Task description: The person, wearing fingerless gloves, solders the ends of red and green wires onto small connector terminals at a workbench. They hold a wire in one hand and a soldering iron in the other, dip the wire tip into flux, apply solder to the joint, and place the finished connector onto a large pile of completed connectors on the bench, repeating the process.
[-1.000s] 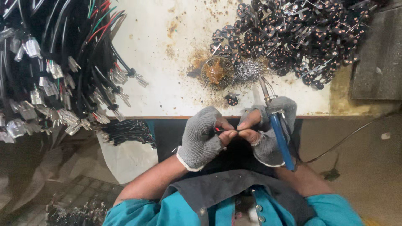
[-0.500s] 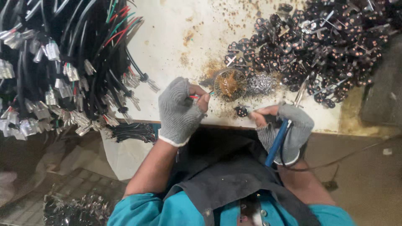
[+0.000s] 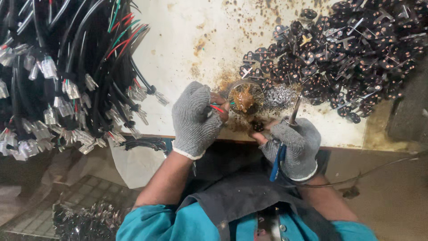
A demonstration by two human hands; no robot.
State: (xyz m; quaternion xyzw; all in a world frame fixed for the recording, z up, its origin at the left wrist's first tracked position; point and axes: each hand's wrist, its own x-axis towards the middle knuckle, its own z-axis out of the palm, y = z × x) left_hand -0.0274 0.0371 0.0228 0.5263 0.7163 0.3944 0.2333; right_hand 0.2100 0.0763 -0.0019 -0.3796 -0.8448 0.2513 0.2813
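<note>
My left hand (image 3: 194, 117), in a grey knit glove, pinches the stripped red and green wire ends (image 3: 218, 108) of a cable right beside a small round tin of brown paste (image 3: 244, 98). My right hand (image 3: 292, 145), also gloved, grips a soldering iron with a blue handle (image 3: 277, 161), its metal shaft (image 3: 294, 112) pointing up toward a wad of silvery solder (image 3: 278, 96). The right fingertips touch a small dark plug part (image 3: 257, 126) on the table's front edge.
A big bundle of black cables with metal terminals (image 3: 67, 85) fills the left. A heap of dark plug parts with metal pins (image 3: 347, 49) covers the upper right of the stained white table (image 3: 196, 40). More terminals (image 3: 89, 218) lie on the floor, lower left.
Both hands rose from my lap to the table edge. The left hand carried the wire ends to the paste tin; the right hand came down by the small dark plug part.
</note>
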